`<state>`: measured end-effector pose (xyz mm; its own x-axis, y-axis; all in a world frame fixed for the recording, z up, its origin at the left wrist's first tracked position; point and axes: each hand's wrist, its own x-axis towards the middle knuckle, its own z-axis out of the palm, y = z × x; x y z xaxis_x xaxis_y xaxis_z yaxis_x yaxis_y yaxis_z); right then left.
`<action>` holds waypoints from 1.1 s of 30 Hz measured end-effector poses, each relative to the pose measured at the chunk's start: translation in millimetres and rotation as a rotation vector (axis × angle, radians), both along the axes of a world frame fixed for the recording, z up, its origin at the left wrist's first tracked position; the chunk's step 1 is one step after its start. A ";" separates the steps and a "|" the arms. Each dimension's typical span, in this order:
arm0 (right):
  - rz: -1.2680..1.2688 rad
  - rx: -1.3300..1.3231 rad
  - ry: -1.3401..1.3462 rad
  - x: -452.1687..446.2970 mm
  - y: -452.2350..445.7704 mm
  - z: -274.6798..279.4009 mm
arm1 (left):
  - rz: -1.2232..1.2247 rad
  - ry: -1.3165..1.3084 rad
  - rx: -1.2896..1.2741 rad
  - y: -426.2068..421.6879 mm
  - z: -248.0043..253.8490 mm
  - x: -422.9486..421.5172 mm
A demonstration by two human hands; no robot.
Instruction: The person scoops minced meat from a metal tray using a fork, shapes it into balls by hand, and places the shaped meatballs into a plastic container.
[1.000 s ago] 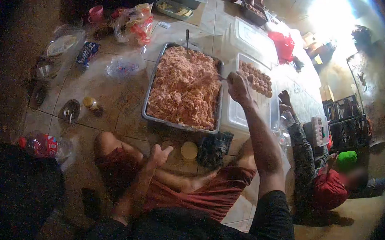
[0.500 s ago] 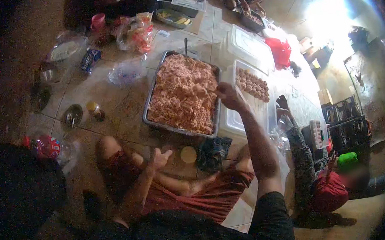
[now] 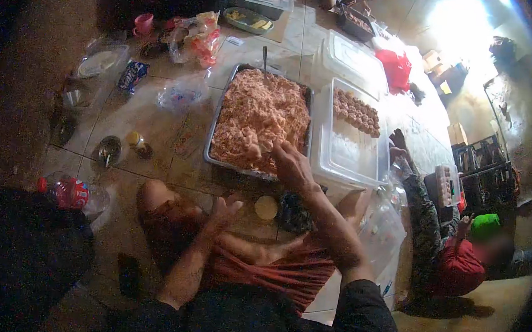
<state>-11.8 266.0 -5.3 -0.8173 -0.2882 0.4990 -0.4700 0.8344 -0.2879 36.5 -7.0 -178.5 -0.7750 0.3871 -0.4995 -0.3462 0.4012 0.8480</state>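
A deep metal tray (image 3: pixel 208 138) on the floor before me is heaped with a pinkish, minced-looking mixture (image 3: pixel 251 112). My right hand (image 3: pixel 292 165) is at the tray's near right part, fingers closed round what looks like a spoon dipping into the mixture; the fingers mostly hide it. A second utensil's handle (image 3: pixel 265 60) stands upright at the tray's far side. My left hand (image 3: pixel 226 210) hovers over my lap, fingers apart, holding nothing. Right of the tray, a clear plastic container (image 3: pixel 350 152) holds rows of small balls (image 3: pixel 357 112) at its far end.
A lidded clear box (image 3: pixel 357 58) stands behind the container. At left are a plastic bottle (image 3: pixel 74 193), a small jar (image 3: pixel 136 139), a glass (image 3: pixel 108 150) and a blue packet (image 3: pixel 133 76). A round lid (image 3: pixel 266 207) lies near my legs. A person in red (image 3: pixel 456 266) sits at right; others work at the back.
My right hand has moved from the tray's right edge toward me and left, over its near part. My left hand has spread its fingers. The view has shifted slightly.
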 end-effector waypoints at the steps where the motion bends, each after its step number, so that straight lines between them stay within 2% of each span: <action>1: -0.185 -0.228 -0.339 10.8 -10.6 31.1 | -0.073 -0.020 0.189 -2.1 -7.1 1.0; 2: -0.263 -0.341 -0.514 16.2 -11.5 35.4 | -0.149 -0.063 0.381 -4.4 -22.1 2.5; 3: -0.361 -0.448 -0.676 21.7 -12.4 39.6 | -0.078 0.041 0.205 0.8 -39.0 8.0; 5: -0.276 -0.319 -0.497 28.8 2.5 22.7 | -0.005 0.149 0.031 5.7 -34.7 8.5; 6: -0.250 -0.275 -0.433 31.3 9.1 22.3 | 0.057 0.069 0.049 9.9 2.8 6.5; 8: -0.276 0.105 -0.282 41.5 11.4 54.7 | 0.112 -0.014 0.070 10.6 57.6 6.7; 9: -0.428 0.147 -0.416 42.7 2.4 82.9 | 0.110 0.034 -0.027 9.7 75.7 7.1; 10: -0.437 0.148 -0.413 41.5 5.9 90.4 | 0.103 0.062 -0.073 10.3 75.2 6.7; 11: -0.463 0.145 -0.288 40.9 13.2 96.6 | 0.096 0.090 -0.120 10.9 75.1 6.0; 12: -0.486 0.143 -0.163 39.0 20.1 104.3 | 0.016 0.323 -0.163 8.2 56.0 7.7; 13: -0.532 0.282 -0.125 30.9 25.5 118.6 | -0.030 0.439 -0.179 7.9 23.0 8.7; 14: -0.601 0.250 -0.197 18.2 36.7 120.9 | -0.070 0.558 -0.198 7.6 -6.6 9.5; 15: -0.618 0.266 -0.179 4.9 49.0 118.3 | -0.032 0.358 -0.013 12.6 -53.9 6.3; 17: -0.636 0.284 -0.150 -19.9 65.3 113.2 | 0.004 0.164 0.175 19.0 -51.5 2.5; 18: -0.624 0.404 -0.138 -31.6 68.6 112.1 | 0.079 0.100 -0.014 18.0 -10.9 6.6; 19: -0.612 0.523 -0.123 -44.3 73.6 108.4 | 0.118 0.078 -0.109 16.3 -6.8 2.5; 20: -0.616 0.521 -0.112 -56.6 85.0 94.3 | 0.156 0.050 -0.201 14.6 -4.9 -1.5; 21: -0.583 0.477 -0.064 -70.7 105.9 64.1 | -0.013 0.014 -0.048 7.4 -45.0 -5.8; 22: -0.549 0.434 -0.016 -91.6 137.3 19.3 | -0.099 0.001 0.027 6.4 -42.4 -7.4; 23: -0.592 0.530 -0.081 -98.3 131.1 27.8 | -0.182 -0.017 0.105 5.5 -38.6 -9.1; 24: -0.617 0.611 -0.173 -97.1 116.1 46.3 | 0.013 -0.031 0.215 5.6 16.0 3.1; 25: -0.620 0.658 -0.237 -98.0 106.8 54.3 | 0.110 -0.039 0.269 5.9 19.1 3.0; 26: -0.609 0.682 -0.270 -97.7 102.9 58.5 | 0.205 -0.043 0.326 6.2 18.5 3.2; 27: -0.562 0.643 -0.108 -94.4 103.2 53.9 | 0.150 0.061 0.242 5.7 -25.5 1.7; 28: -0.563 0.645 -0.111 -97.0 107.1 51.0 | 0.094 0.161 0.157 6.4 -51.6 1.2; 29: -0.540 0.666 -0.059 -98.0 111.0 47.8 | 0.092 0.153 0.158 10.2 -31.0 0.7; 31: -0.521 0.686 -0.030 -93.7 115.0 41.8 | 0.162 0.069 0.396 16.8 6.3 8.3; 32: -0.481 0.684 -0.142 -97.1 111.2 48.6 | 0.156 0.060 0.397 19.0 -1.6 7.0; 33: -0.442 0.678 -0.248 -98.3 107.1 56.5 | 0.059 -0.045 0.193 20.6 -8.7 1.2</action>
<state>-110.1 373.1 51.2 -0.9882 -0.0889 0.1246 -0.0495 0.9558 0.2897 37.7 13.6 -187.2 -0.7777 0.4336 -0.4551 -0.4036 0.2107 0.8904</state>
